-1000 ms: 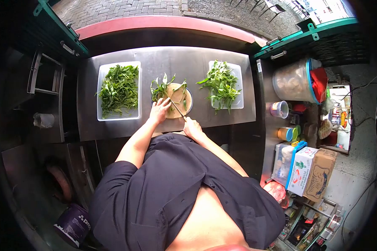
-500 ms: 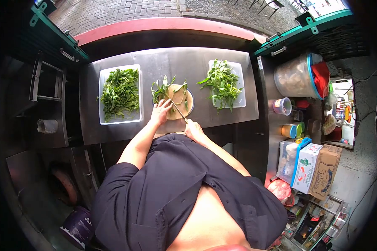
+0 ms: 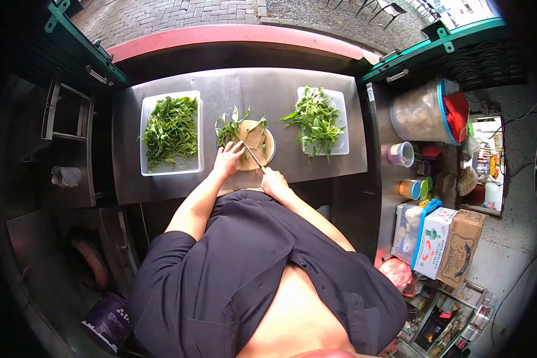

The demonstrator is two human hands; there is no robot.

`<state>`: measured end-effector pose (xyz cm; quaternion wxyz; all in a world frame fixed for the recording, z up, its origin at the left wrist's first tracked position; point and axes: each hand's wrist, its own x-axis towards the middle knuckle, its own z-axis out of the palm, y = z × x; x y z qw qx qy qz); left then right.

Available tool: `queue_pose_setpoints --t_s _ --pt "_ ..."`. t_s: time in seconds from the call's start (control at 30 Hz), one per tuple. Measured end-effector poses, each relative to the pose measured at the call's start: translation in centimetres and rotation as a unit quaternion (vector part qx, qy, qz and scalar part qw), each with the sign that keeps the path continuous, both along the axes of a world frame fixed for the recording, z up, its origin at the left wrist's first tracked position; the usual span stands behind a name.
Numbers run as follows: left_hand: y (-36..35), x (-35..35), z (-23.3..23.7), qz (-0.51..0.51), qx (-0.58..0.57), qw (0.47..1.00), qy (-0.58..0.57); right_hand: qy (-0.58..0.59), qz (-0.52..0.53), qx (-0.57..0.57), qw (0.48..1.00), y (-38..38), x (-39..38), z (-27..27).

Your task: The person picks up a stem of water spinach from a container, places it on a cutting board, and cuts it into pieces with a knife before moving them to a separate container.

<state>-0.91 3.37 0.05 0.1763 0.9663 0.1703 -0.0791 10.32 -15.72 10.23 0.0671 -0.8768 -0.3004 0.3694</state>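
A round wooden board (image 3: 261, 132) lies at the middle of the metal table, with leafy green stems (image 3: 233, 129) across its left part. My left hand (image 3: 230, 160) is at the board's lower left, its fingers on the stems. With its fingers wrapped round the handle, my right hand (image 3: 274, 181) holds a knife (image 3: 255, 157); the blade reaches up and left over the board to beside my left fingers. Cut greens (image 3: 172, 128) fill a white tray (image 3: 201, 134) on the left. Longer leafy stems (image 3: 318, 119) lie in another white tray (image 3: 342, 143) on the right.
The metal table (image 3: 221, 86) extends under both trays. On the right side counter stand a large clear bucket (image 3: 417, 112), small tubs (image 3: 401, 154), a blue-lidded box (image 3: 407, 230) and cardboard boxes (image 3: 460, 247). A purple bucket (image 3: 107, 322) is at the lower left.
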Motion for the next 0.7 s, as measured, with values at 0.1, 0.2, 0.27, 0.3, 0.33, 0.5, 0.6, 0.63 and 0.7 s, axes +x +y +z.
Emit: queue_pose_setpoints --t_s 0.1,0.2,0.27,0.3,0.33,0.5,0.6,0.63,0.7 --pt "-0.1 -0.1 0.1 0.002 0.006 1.000 -0.004 0.007 0.000 -0.004 1.000 0.5 0.5 -0.4" --pt "-0.2 -0.1 0.5 -0.005 0.008 1.000 0.006 -0.001 0.011 -0.033 0.999 0.6 0.5 0.7" --pt "-0.2 0.1 1.0 -0.001 0.001 1.000 0.013 -0.014 0.019 -0.038 0.999 0.0 0.7 0.4" --pt "-0.3 0.1 0.8 -0.003 0.001 1.000 0.012 -0.027 0.032 -0.043 0.998 -0.4 0.6 0.2" --pt "-0.3 0.0 0.6 -0.001 0.004 1.000 0.008 -0.028 0.031 -0.042 0.998 -0.8 0.7 0.0" --pt "-0.3 0.2 0.2 0.005 0.019 1.000 -0.002 -0.023 0.016 0.009 1.000 -2.0 0.8 -1.0" --pt "-0.5 0.2 0.3 0.010 0.012 1.000 -0.024 -0.017 0.002 0.027 0.999 -2.0 0.4 -1.8" --pt "-0.6 0.3 0.5 0.010 0.013 1.000 -0.023 -0.016 0.002 0.027 0.999 -2.1 0.3 -2.0" --pt "-0.8 0.2 0.6 0.008 0.013 1.000 -0.014 -0.031 -0.015 0.047 0.998 -2.2 0.0 -2.3"
